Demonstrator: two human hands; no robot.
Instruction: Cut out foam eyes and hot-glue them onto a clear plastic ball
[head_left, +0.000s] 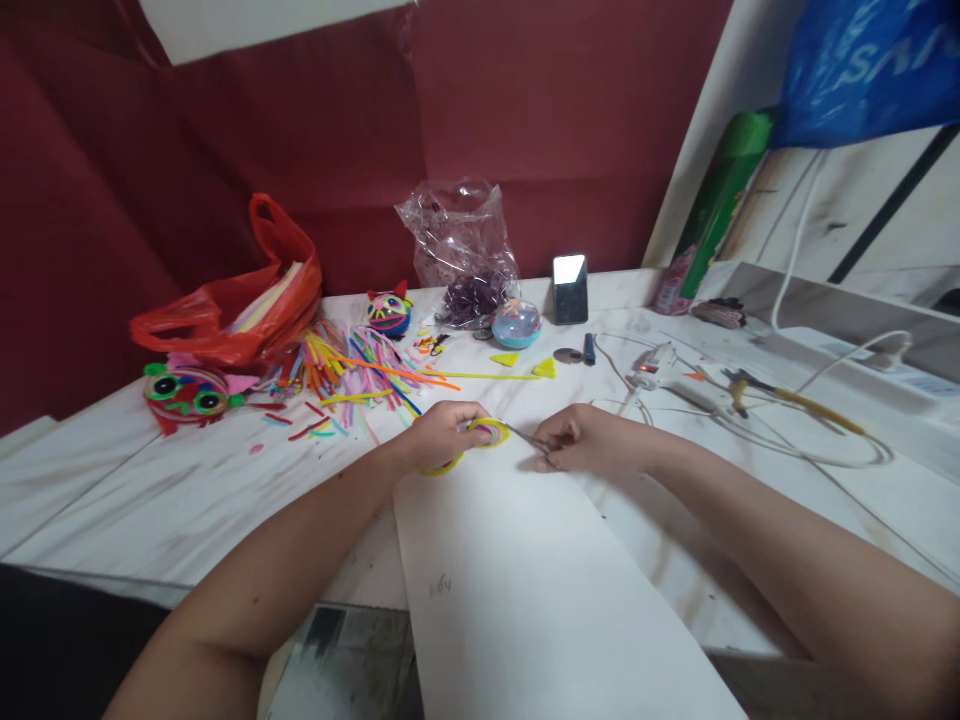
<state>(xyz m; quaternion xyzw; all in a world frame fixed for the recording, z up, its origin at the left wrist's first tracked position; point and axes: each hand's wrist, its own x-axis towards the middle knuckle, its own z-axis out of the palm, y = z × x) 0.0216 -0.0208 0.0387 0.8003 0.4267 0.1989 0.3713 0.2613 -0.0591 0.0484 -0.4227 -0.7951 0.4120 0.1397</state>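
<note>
My left hand [444, 432] is closed round a small yellow coiled craft piece [489, 432] with a pink middle, just above the far end of a white sheet [525, 590]. My right hand [581, 438] pinches thin metal tweezers [529, 438] whose tips reach the yellow piece. Both hands rest on the white marbled table [150, 500], close together at its middle.
A heap of coloured pipe cleaners [360, 370], a red plastic bag [240, 300], two fuzzy creature figures [191, 392], a clear bag [465, 250], a phone [570, 288], a glue gun [654, 365] with cords and yellow-handled pliers [787, 395] lie behind the hands.
</note>
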